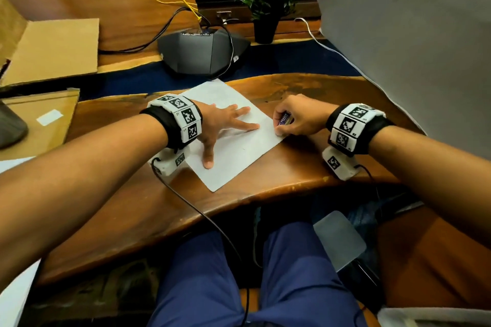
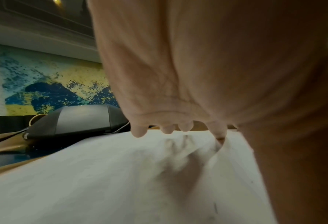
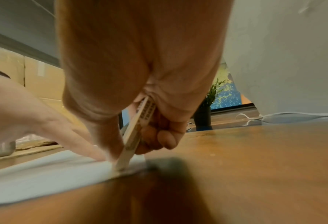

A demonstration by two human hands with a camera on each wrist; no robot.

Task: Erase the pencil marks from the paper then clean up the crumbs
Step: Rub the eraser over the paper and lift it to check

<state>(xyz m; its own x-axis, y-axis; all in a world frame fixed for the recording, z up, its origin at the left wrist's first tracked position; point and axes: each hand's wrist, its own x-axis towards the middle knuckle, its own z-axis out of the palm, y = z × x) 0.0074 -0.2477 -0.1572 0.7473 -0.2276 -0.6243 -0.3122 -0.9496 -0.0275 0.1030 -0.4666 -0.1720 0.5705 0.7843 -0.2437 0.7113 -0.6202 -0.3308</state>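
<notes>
The right hand (image 1: 300, 117) has its fingers and thumb curled around an eraser (image 1: 284, 119) in a printed sleeve and pinches it; in the right wrist view the white end of the eraser (image 3: 129, 145) is pressed down on the right edge of the paper (image 3: 44, 171), close to the corner. The left hand (image 1: 225, 125) lies flat on the same paper (image 1: 239, 156) with its fingers spread and straight, the thumb pointing toward the person and the index finger reaching toward the eraser, near it but not touching. In the left wrist view the fingertips (image 2: 139, 131) press on the sheet and a short dark pencil mark (image 2: 215, 208) is visible on the white surface. The paper lies at an angle on the brown wooden desk (image 1: 305, 175), near its front edge. Both wrists carry bands with black and white markers. Behind the paper stands a black conference phone (image 1: 203, 53) with cables, further back a small green plant (image 1: 268, 0) in a dark pot, and on the left are cardboard boxes (image 1: 53, 48).
</notes>
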